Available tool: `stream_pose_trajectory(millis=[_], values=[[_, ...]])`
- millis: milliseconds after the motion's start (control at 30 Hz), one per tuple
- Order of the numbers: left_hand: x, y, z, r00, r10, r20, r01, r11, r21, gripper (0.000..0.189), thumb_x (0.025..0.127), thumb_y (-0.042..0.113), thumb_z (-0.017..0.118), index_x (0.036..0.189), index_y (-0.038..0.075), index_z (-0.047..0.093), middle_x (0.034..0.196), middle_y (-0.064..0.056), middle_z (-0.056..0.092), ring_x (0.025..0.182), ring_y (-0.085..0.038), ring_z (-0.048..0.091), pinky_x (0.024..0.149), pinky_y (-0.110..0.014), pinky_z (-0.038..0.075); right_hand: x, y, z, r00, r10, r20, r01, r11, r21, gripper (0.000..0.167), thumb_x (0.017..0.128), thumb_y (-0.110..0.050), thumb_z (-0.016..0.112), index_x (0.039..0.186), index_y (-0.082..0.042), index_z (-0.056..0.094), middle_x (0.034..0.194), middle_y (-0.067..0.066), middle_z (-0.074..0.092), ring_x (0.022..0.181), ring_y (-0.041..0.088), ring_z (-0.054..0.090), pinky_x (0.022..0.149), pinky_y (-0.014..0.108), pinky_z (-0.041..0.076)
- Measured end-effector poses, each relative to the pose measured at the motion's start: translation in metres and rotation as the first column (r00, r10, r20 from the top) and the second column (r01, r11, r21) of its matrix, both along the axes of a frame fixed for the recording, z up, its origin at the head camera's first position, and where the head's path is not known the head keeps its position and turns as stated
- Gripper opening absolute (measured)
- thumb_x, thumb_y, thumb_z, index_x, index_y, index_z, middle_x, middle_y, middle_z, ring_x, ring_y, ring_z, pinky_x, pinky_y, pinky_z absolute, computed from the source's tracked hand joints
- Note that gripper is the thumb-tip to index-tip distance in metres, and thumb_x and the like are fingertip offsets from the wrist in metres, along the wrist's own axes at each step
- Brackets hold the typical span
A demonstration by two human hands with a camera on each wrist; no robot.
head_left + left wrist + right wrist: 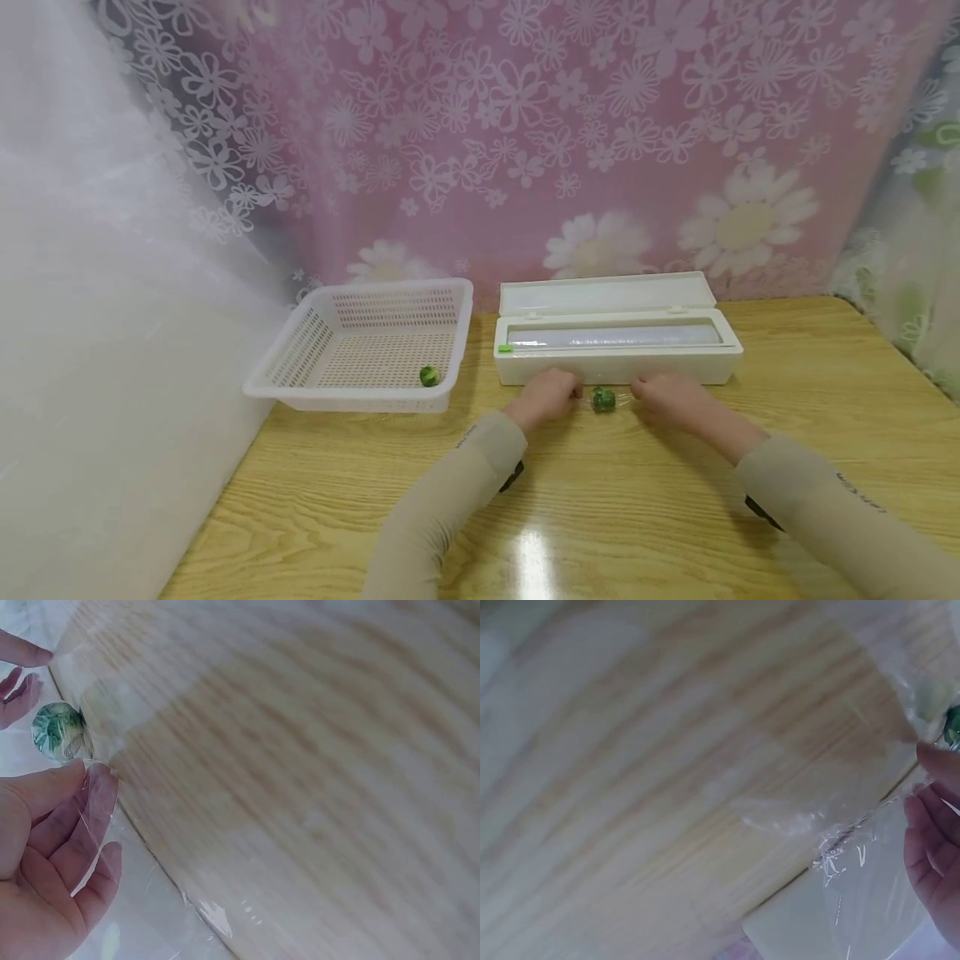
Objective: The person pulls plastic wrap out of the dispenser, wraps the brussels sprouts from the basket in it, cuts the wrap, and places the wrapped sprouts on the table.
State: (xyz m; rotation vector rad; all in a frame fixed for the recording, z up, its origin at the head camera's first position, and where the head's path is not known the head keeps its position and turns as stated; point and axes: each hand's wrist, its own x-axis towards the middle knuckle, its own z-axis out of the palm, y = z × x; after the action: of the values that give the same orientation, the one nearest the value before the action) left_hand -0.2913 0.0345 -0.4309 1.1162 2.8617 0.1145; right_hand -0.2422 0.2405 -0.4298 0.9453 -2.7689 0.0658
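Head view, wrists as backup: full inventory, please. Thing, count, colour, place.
Wrapped vegetable: 1, green, between the hands
Plastic film: 1 piece, clear, around that vegetable, reaching both hands
Loose vegetable: 1, green, inside basket, right front corner
Basket: 1, white, table's left
Box: 1, white, lid open, beyond the hands
Roll: 1, whitish, inside box
Clip: 1, bright green, box's left front edge
Table: 1, yellowish wood, underneath
Floral curtain: count unclear, mostly pink, behind table
Sheet: 1, white, far left
Sleeves: 2, beige, on arms
Left hand: 1, bare, pinching film
Right hand: 1, bare, pinching film
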Motion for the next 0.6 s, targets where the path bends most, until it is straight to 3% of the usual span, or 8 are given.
stream_pose_trajectory(millis=[200, 367, 600], values=[[0.0, -0.002, 0.003, 1.0, -0.007, 0.018, 0.007, 1.0, 0.021, 0.008, 0.084, 0.013, 0.059, 0.086, 0.015, 0.067, 0.084, 0.006, 0.063, 0.077, -0.007, 0.055, 0.066, -0.016, 0.043, -0.002, 0.006, -0.005, 0.998, -0.023, 0.05, 0.029, 0.993, -0.115, 0.02, 0.077, -0.001, 0.063, 0.064, -0.012, 0.052, 0.059, -0.004, 0.051, 0.051, 0.01, 0.043, 0.046, 0.028, 0.037], [-0.002, -0.008, 0.002, 0.999, 0.014, 0.037, -0.015, 0.999, 0.04, 0.006, 0.083, 0.016, 0.062, 0.078, 0.015, 0.064, 0.074, 0.007, 0.059, 0.066, -0.005, 0.049, 0.059, -0.016, 0.039, -0.002, 0.012, -0.007, 0.984, -0.099, 0.146, 0.129, 0.969, -0.209, 0.013, 0.075, -0.004, 0.067, 0.067, -0.009, 0.057, 0.062, -0.004, 0.055, 0.056, 0.013, 0.051, 0.051, 0.03, 0.043], [-0.002, -0.016, 0.003, 0.997, 0.063, 0.045, -0.063, 0.998, 0.015, 0.012, 0.081, 0.025, 0.066, 0.072, 0.017, 0.063, 0.07, 0.009, 0.056, 0.063, -0.006, 0.047, 0.056, -0.018, 0.038, 0.0, 0.01, -0.004, 0.957, -0.194, 0.217, 0.236, 0.953, -0.189, 0.015, 0.075, -0.01, 0.069, 0.065, -0.009, 0.058, 0.06, -0.004, 0.053, 0.054, 0.012, 0.048, 0.049, 0.03, 0.04]])
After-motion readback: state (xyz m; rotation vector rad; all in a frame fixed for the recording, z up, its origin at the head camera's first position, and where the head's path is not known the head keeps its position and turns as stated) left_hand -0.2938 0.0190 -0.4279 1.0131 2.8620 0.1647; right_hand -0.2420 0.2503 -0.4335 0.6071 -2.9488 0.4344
